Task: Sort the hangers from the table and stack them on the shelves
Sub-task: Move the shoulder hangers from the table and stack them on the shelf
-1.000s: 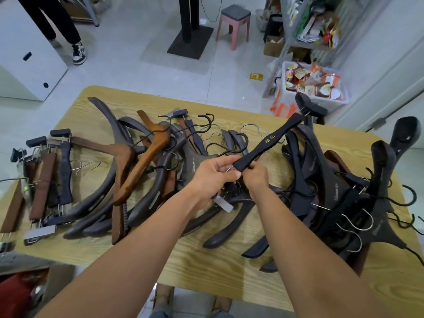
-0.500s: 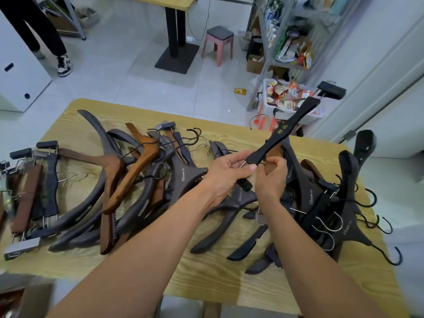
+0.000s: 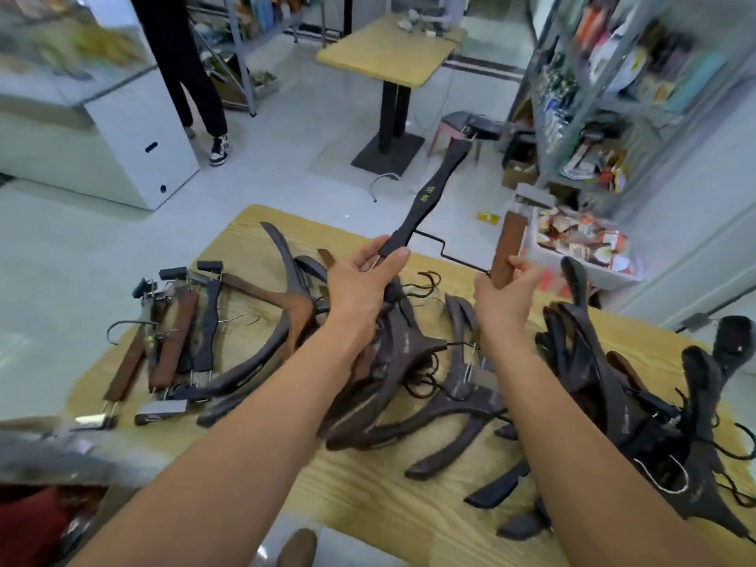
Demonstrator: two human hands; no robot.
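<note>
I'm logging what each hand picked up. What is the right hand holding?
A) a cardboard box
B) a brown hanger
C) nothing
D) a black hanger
B: the right hand grips the lower end of the brown hanger, while the left hand holds the black hanger.

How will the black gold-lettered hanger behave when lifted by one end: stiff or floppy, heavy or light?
Probably stiff: the black hanger runs straight though the left hand grips only its lower end. Likely light, since that grip alone holds it up. Its wire hook may snag others.
</note>
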